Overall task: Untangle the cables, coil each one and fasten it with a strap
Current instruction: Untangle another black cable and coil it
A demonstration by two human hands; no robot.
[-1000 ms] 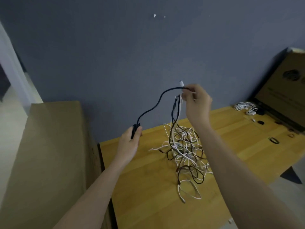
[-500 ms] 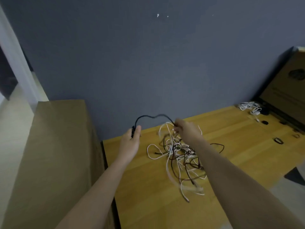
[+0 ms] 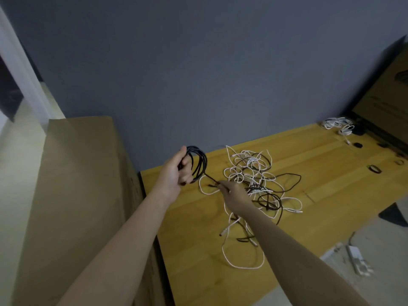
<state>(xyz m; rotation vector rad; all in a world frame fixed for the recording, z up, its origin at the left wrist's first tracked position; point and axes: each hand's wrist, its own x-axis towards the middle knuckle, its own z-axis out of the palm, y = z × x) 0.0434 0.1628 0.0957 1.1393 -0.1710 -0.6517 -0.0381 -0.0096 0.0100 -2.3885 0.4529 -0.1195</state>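
Your left hand (image 3: pixel 174 173) has its grip wrapped round a coil of black cable (image 3: pixel 198 163): the thumb lies over the top of the loops and the fingers curl in beneath, so several turns stand up out of the fist as a roughly upright ring, held above the near left corner of the table (image 3: pixel 198 272). From the bottom of that coil a single black strand (image 3: pixel 210 178) runs down and to the right, straight to your right hand (image 3: pixel 234 196).

Your right hand's grip is pinched on that strand, fingertips (image 3: pixel 221 184) closed on it just above the table top, with the back of the hand turned up and the wrist lying over the near edge of the tangle. The strand between the two hands looks fairly taut.

Just past your right hand, the heap of tangled cables (image 3: pixel 254 180) lies on the table, white and black ones looped through each other. A long white loop (image 3: pixel 242 259) trails from it toward the near edge, and a black loop (image 3: pixel 289 182) spreads out to the right.

At the far right end of the table sit a couple of white cable bundles (image 3: pixel 337 124), and near them several small dark rings (image 3: pixel 374 168), well apart from the heap; whether these are straps you cannot tell at this size.

A large cardboard box (image 3: pixel 77 195) stands against the table's left side, and another box (image 3: pixel 384 100) leans at the far right. A grey wall (image 3: pixel 198 62) rises behind the table.
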